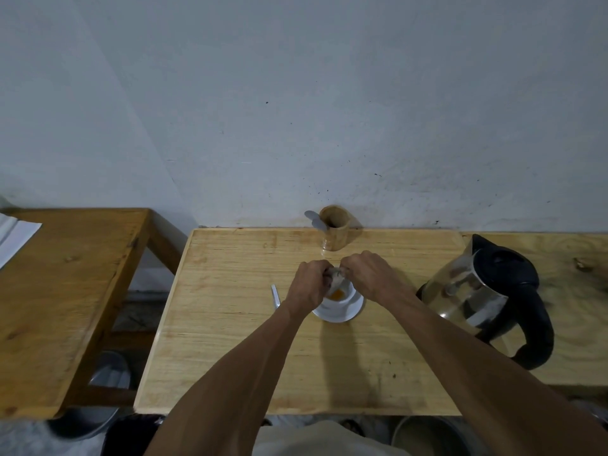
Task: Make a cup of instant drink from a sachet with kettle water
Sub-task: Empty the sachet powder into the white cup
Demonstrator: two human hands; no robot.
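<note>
A white cup stands on a white saucer in the middle of the light wooden table. Orange powder lies in the bottom of the cup. My left hand and my right hand meet just above the cup, both pinching a small silvery sachet tilted over it. A steel kettle with a black lid and handle sits to the right. A spoon lies left of the saucer, partly hidden by my left wrist.
A bamboo holder with a grey utensil sticking out stands at the back edge by the wall. A darker wooden table with white paper is to the left. Basins sit on the floor below.
</note>
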